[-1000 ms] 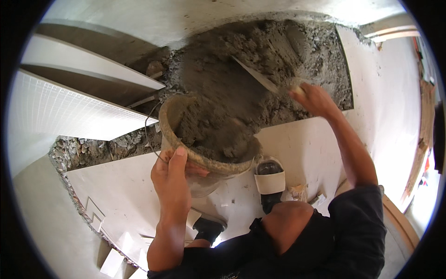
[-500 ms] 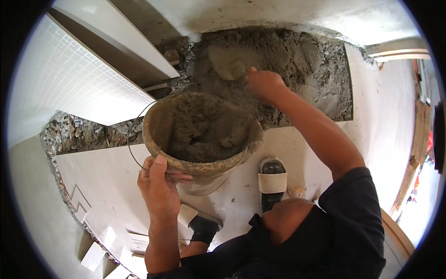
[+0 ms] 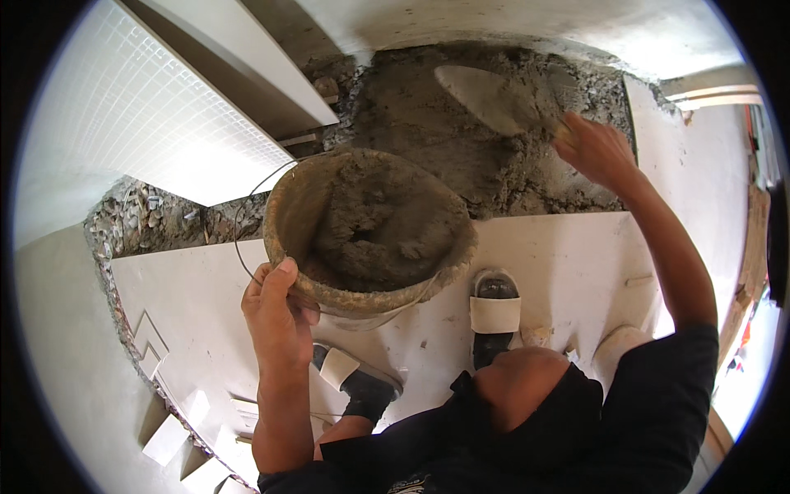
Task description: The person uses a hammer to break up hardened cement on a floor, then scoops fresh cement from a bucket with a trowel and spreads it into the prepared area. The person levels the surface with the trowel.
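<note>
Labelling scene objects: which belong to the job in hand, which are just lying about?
In use:
- bucket, rim held by left hand
- trowel, in right hand
- grey mix in bucket

Apparently lying about:
- pale offcuts, lower left
- small scrap near a sandal

Unclear: pale panels, upper left, untouched

mortar is sitting inside the bucket, panels are standing to its left, a trowel is showing over the mortar bed behind
</note>
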Tool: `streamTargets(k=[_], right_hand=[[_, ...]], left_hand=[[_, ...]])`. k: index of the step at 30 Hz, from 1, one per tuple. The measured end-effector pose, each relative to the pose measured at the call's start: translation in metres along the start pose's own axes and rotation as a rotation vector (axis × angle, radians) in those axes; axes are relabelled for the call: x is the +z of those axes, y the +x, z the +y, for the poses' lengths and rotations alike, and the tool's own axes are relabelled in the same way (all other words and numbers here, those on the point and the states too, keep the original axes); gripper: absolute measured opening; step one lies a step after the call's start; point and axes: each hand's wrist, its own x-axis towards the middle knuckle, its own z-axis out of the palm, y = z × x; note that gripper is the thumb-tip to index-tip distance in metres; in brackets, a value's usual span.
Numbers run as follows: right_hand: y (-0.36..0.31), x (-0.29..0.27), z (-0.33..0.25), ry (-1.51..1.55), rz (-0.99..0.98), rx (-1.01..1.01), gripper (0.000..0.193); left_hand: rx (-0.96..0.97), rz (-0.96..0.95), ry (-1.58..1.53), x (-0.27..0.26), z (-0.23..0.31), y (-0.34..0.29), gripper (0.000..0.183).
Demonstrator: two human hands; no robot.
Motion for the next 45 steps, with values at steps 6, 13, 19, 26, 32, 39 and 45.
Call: streamTargets(k=[6, 13, 19, 26, 32, 39, 45], right_hand=[[-0.025, -0.033, -0.047, -0.12, 0.262, -0.49, 0.025], [-0.027, 0.017, -0.157, -0.103, -0.227, -0.803, 0.012], [-0.057, 0.036, -0.181, 0.037, -0.52, -0.776, 0.022], [-0.078, 0.043, -0.181, 0.296, -0.624, -0.679, 0.038], [-0.09, 0.039, -0.125, 0.625, -0.462, -0.643, 0.041], [-0.101, 0.04, 0.015, 0.498, 0.172, -0.239, 0.031], [-0.071, 0.035, 0.053, -0.015, 0.531, -0.093, 0.031]], left_hand=[[-0.054, -0.04, 0.016, -0.01, 0.001, -0.004, 0.011], [0.12, 0.093, -0.065, -0.023, -0.033, -0.017, 0.011], [0.156, 0.16, -0.07, -0.044, -0.049, -0.025, 0.013], [0.163, 0.091, 0.061, -0.053, -0.043, -0.019, 0.014], [0.137, 0.047, 0.106, -0.027, -0.032, -0.008, 0.012], [0.083, -0.036, 0.14, -0.009, -0.015, -0.001, 0.012], [0.074, 0.003, 0.245, 0.001, -0.007, 0.002, 0.015]])
